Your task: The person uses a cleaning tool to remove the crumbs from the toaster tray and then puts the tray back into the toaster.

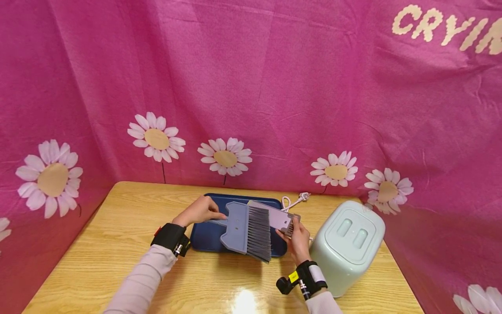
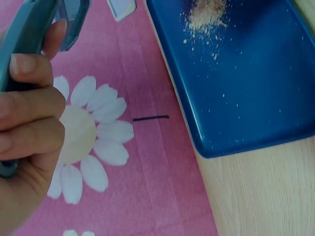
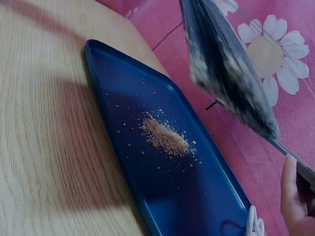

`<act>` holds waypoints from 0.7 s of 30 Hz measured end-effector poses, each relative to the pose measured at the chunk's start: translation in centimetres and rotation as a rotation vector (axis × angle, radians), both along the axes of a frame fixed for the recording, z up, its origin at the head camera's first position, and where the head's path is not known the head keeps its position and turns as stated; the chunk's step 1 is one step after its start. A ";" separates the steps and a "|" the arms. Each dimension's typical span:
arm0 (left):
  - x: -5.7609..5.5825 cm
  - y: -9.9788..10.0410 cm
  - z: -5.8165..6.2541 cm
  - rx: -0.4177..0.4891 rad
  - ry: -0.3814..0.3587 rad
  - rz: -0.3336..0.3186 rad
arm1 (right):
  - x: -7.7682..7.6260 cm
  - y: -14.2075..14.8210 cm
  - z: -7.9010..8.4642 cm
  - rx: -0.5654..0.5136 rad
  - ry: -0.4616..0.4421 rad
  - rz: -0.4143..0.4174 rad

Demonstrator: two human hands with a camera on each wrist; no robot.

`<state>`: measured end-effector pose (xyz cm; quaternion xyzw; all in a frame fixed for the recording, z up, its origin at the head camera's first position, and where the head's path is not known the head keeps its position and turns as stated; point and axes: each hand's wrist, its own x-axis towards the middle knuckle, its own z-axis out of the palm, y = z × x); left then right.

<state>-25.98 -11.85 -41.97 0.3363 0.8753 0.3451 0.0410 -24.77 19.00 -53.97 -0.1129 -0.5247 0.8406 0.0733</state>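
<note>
My left hand (image 1: 200, 211) grips the handle of a grey-blue hand brush (image 1: 237, 226), its dark bristles (image 1: 259, 233) pointing right, above a dark blue tray (image 1: 204, 242). In the left wrist view, the fingers wrap round the brush handle (image 2: 27, 42). Pale bits show on the bristles (image 3: 229, 64) in the right wrist view. My right hand (image 1: 300, 242) holds a flat lavender dustpan (image 1: 270, 213) by its toothed grey end, partly behind the brush. A small heap of light brown crumbs (image 3: 167, 137) lies on the tray, with specks scattered round it.
A pale mint lidded bin (image 1: 349, 248) stands right of my right hand. Behind the tray's right end lies a white cord with a plug (image 1: 303, 196). A pink flowered cloth (image 1: 259, 87) hangs behind the wooden table (image 1: 129, 218).
</note>
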 end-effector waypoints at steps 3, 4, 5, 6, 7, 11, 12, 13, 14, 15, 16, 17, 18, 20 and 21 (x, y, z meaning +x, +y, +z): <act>0.1 0.5 0.1 -0.003 0.000 -0.008 | -0.2 0.1 -0.4 0.007 -0.008 0.001; 0.2 0.6 0.1 -0.006 -0.001 -0.009 | -0.2 0.2 -0.5 0.007 -0.008 0.005; 0.2 0.7 0.2 -0.010 -0.008 -0.007 | -0.3 0.2 -0.7 0.010 -0.011 0.006; 0.3 0.7 0.2 -0.015 -0.014 -0.005 | -0.3 0.3 -0.8 0.016 -0.015 0.006; 0.3 0.8 0.2 -0.019 -0.018 -0.003 | -0.5 0.4 -1.1 0.032 -0.033 0.002; 0.3 0.6 0.1 -0.045 -0.039 0.020 | -0.7 0.7 -1.6 0.028 -0.030 -0.008; 0.3 0.5 0.1 -0.052 -0.044 0.027 | -0.8 0.8 -1.7 0.026 -0.034 -0.011; 0.2 0.4 0.0 -0.060 -0.048 0.035 | -0.8 0.8 -1.7 0.019 -0.035 -0.012; 0.2 0.2 0.0 -0.065 -0.057 0.043 | -0.8 0.9 -1.7 0.019 -0.042 -0.012; 0.2 0.1 0.0 -0.071 -0.058 0.049 | -0.8 1.1 -1.7 0.017 -0.057 -0.007; 0.2 -0.1 0.0 -0.075 -0.062 0.056 | -0.7 1.2 -1.7 0.014 -0.058 0.001; 0.2 -0.2 0.0 -0.078 -0.062 0.060 | -0.6 1.3 -1.4 0.011 -0.059 0.006; 0.2 -0.3 0.0 -0.079 -0.065 0.067 | -0.3 1.2 -1.0 0.006 -0.051 0.015; 0.3 -0.6 0.0 -0.085 -0.058 0.074 | 0.4 1.0 0.2 0.008 -0.040 0.022; 0.3 -0.7 0.1 -0.089 -0.051 0.077 | 0.6 0.9 0.7 -0.007 -0.026 0.027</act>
